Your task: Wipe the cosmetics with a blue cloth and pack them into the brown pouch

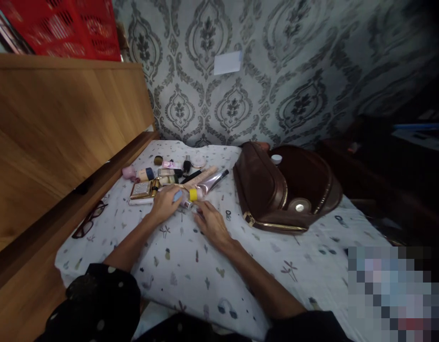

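The left hand [165, 203] was at a small pale blue thing [177, 195], and a little see-through tube [186, 204] lay on its side between it and the right hand [213, 223]. A small thing with a bright yellow end [193, 195] lay by the right fingertips, and a shiny pinkish tube [211, 182] with a dark end lay slanted just behind it. Past the left hand, a flat gold case [140, 190] lay with a thin white stick [141, 202] in front.

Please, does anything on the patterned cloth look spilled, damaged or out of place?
No spill or damage shows. The glasses look slightly out of place, lying near the cloth's left edge, apart from the cosmetics; the brown bag gapes unzipped. The pixelated lower right cannot be judged.
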The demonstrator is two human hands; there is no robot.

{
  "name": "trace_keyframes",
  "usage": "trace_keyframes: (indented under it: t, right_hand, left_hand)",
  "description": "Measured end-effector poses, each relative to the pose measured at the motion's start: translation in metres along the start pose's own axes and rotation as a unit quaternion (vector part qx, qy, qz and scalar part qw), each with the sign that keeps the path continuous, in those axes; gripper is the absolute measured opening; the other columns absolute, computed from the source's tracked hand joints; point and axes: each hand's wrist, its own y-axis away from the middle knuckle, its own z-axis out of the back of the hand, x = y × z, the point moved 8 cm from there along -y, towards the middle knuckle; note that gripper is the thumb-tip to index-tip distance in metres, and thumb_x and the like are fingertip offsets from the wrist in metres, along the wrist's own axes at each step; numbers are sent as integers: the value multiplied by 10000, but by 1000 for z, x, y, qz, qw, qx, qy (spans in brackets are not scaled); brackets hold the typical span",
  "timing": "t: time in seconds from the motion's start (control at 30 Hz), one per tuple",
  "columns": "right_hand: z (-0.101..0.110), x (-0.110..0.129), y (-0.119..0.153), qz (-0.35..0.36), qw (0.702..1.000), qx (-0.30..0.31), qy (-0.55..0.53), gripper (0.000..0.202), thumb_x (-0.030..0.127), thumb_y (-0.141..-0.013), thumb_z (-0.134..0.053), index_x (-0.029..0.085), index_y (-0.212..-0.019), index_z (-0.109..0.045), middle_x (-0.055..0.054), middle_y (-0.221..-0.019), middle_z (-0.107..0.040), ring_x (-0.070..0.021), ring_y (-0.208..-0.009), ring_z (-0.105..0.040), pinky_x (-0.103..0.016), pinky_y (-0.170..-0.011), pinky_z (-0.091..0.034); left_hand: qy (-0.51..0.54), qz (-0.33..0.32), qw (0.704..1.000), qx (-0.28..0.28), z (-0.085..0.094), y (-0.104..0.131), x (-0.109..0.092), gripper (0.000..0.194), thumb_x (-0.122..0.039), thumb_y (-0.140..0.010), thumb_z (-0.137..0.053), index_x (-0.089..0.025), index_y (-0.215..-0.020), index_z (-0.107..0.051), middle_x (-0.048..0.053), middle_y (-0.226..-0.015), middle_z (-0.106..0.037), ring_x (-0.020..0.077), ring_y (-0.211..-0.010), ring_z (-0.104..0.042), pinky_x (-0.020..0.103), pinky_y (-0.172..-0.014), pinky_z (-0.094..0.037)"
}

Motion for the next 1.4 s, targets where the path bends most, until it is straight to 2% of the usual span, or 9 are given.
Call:
trace_keyframes:
  t: [0.2,0.4,0.53,0.77,0.87,1.0,1.1,1.27,1.4]
  right_hand:
    - [4,-11,1,-7,999,-29,-44,380,218,-911,-524,195,-1287,-565,-81,-1042,-610,-206,-892,-619,-368,-845,-543]
    - [0,1,3,42,999,12,-21,442,199,-914,-530,236,-1353,-529,-95,-1273,-577,-237,-1156,-558,-415,-1017,-479]
    - [-3,6,4,54,998,32,3,495,182,-896,-558,244,-1385,-506,-91,-1322,-570,-248,-1221,-520,-439,-1063,-446]
    - [-1,2,4,40,999,22,-24,471,180,-899,-542,223,-1367,-512,-105,-1297,-591,-253,-1189,-536,-461,-1041,-455]
    - [0,0,4,39,998,13,-37,445,168,-887,-543,211,-1331,-539,-104,-1271,-603,-252,-1170,-546,-454,-1040,-453]
    - [-1,0,3,32,999,17,-37,421,161,-882,-537,187,-1301,-559,-116,-1260,-607,-256,-1160,-545,-452,-1038,-449]
    - [0,0,2,30,999,19,-36,420,150,-871,-537,183,-1289,-566,-114,-1244,-613,-256,-1148,-548,-454,-1033,-449]
    - [1,1,2,35,999,7,-39,424,137,-860,-541,199,-1278,-573,-98,-1210,-625,-246,-1120,-558,-445,-1016,-460]
    - [1,0,2,35,998,6,-42,422,133,-862,-539,185,-1280,-570,-104,-1204,-629,-249,-1130,-556,-444,-1012,-463]
  left_hand:
    - [1,-6,1000,12,-1,1,-7,204,-327,-944,-468,-217,-897,-633,64,-879,-691,221,-830,-632,344,-781,-481]
    - [-164,115,977,-76,41,-4,50,234,-313,-939,-427,-189,-977,-621,124,-1020,-667,293,-1065,-576,425,-955,-430]
    - [-117,146,982,-17,37,-6,82,231,-300,-910,-428,-173,-959,-615,152,-994,-675,322,-1055,-596,485,-997,-410]
    - [30,111,992,53,28,-7,84,315,-470,-893,-463,-206,-910,-636,68,-915,-726,230,-900,-671,347,-849,-519]
    - [79,148,986,10,37,-4,96,404,-541,-916,-389,-201,-835,-592,47,-775,-695,188,-712,-658,296,-682,-529]
    - [73,187,977,-78,48,-9,114,357,-498,-891,-412,-199,-807,-588,61,-823,-665,200,-783,-629,310,-732,-511]
    - [57,196,975,-86,42,-24,119,276,-429,-852,-466,-196,-832,-612,65,-829,-654,228,-838,-611,349,-811,-494]
    - [87,169,982,-10,18,-46,106,204,-384,-785,-571,-198,-808,-651,53,-894,-686,237,-919,-617,359,-920,-470]
    - [132,161,977,35,11,-37,101,300,-476,-774,-605,-194,-838,-684,40,-883,-709,214,-837,-644,319,-810,-515]
